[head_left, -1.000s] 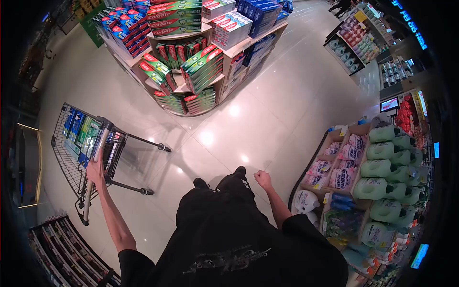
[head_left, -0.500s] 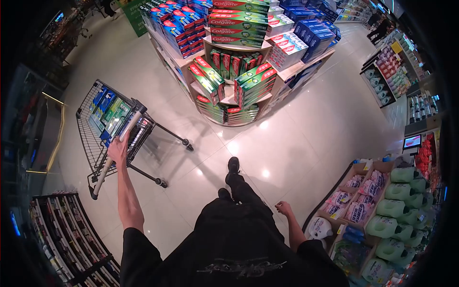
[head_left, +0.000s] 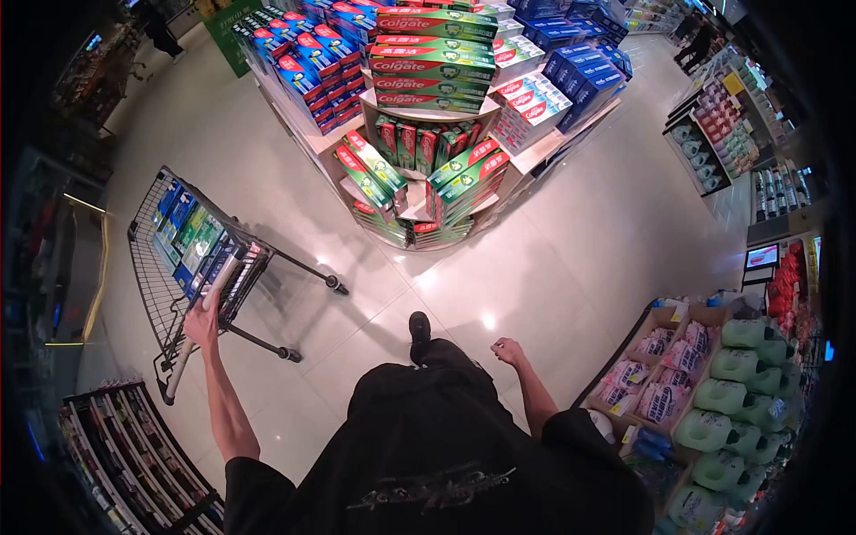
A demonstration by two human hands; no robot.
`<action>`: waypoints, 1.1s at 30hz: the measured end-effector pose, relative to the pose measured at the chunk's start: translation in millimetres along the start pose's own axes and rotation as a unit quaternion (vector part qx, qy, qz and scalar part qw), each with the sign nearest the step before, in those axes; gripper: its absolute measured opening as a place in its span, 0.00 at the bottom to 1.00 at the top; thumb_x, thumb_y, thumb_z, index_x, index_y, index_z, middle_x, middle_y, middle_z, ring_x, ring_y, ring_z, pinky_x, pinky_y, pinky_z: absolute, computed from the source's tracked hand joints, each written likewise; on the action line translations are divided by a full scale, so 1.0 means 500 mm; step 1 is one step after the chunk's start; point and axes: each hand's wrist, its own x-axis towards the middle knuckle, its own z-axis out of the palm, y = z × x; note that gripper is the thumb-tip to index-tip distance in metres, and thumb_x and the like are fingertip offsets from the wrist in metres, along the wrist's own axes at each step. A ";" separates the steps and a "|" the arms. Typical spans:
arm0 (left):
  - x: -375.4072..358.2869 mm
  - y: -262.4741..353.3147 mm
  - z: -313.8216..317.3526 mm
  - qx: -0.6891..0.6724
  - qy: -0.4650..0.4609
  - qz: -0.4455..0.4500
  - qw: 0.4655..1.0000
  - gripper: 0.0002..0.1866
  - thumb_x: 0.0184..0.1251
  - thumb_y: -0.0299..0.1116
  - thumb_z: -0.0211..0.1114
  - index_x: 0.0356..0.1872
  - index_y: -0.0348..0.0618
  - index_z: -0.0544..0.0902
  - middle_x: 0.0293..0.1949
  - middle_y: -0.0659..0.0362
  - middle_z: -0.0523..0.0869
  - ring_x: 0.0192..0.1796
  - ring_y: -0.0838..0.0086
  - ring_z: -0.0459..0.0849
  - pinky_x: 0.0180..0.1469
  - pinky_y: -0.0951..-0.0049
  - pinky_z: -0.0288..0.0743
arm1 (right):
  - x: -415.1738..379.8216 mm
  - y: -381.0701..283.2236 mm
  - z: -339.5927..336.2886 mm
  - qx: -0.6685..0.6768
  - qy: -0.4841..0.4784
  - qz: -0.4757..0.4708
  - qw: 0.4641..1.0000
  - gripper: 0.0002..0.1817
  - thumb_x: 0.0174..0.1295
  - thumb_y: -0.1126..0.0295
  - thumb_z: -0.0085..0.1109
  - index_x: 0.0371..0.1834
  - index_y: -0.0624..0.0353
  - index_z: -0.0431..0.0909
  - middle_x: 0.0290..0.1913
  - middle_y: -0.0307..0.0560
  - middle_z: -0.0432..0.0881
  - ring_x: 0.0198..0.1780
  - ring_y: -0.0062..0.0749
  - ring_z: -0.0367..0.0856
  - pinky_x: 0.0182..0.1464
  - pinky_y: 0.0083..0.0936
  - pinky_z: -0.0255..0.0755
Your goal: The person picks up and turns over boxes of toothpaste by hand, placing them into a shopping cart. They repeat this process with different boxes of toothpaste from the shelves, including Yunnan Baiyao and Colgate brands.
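My left hand (head_left: 202, 323) grips the pale handle bar (head_left: 198, 332) of a wire shopping cart (head_left: 147, 267) at the left. Several blue and green boxes (head_left: 185, 234) lie in the cart's basket. My right hand (head_left: 508, 349) hangs at my side with its fingers curled and nothing in it, near a shelf of pouches. My black-shod foot (head_left: 417, 325) is stepping forward on the glossy tile floor.
A round toothpaste display (head_left: 428, 98) stands ahead in the middle of the aisle. Shelves of green detergent jugs (head_left: 740, 366) and pink pouches (head_left: 664, 352) line the right. A dark rack (head_left: 125, 455) sits at the lower left. More shelving (head_left: 713, 134) stands at the far right.
The cart and my left hand have shifted slightly left and lower in view. My right hand swung forward and up from my side. My front foot has changed with the stride.
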 end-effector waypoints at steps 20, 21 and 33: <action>0.149 -0.004 0.046 0.031 -0.044 -0.016 0.998 0.36 0.55 0.75 0.51 0.45 0.56 0.87 0.30 0.48 0.87 0.37 0.52 0.86 0.40 0.55 0.77 | -0.009 -0.098 -0.022 -0.020 0.013 -0.015 1.000 0.19 0.56 0.56 0.59 0.39 0.62 0.83 0.31 0.54 0.86 0.31 0.37 0.86 0.40 0.31 0.79; 0.158 -0.001 0.050 0.023 -0.035 -0.013 0.999 0.36 0.55 0.75 0.50 0.44 0.56 0.87 0.30 0.48 0.87 0.38 0.53 0.86 0.40 0.55 0.76 | -0.011 -0.118 -0.024 -0.036 0.018 -0.012 0.999 0.19 0.56 0.56 0.58 0.39 0.61 0.83 0.32 0.54 0.86 0.32 0.39 0.86 0.41 0.32 0.79; 0.209 0.044 0.015 -0.036 -0.037 0.055 0.997 0.37 0.60 0.72 0.50 0.31 0.43 0.85 0.24 0.47 0.85 0.29 0.51 0.85 0.32 0.53 0.76 | 0.030 -0.516 0.016 -0.050 0.031 -0.064 0.996 0.18 0.57 0.55 0.58 0.43 0.56 0.81 0.37 0.53 0.86 0.42 0.47 0.84 0.47 0.38 0.77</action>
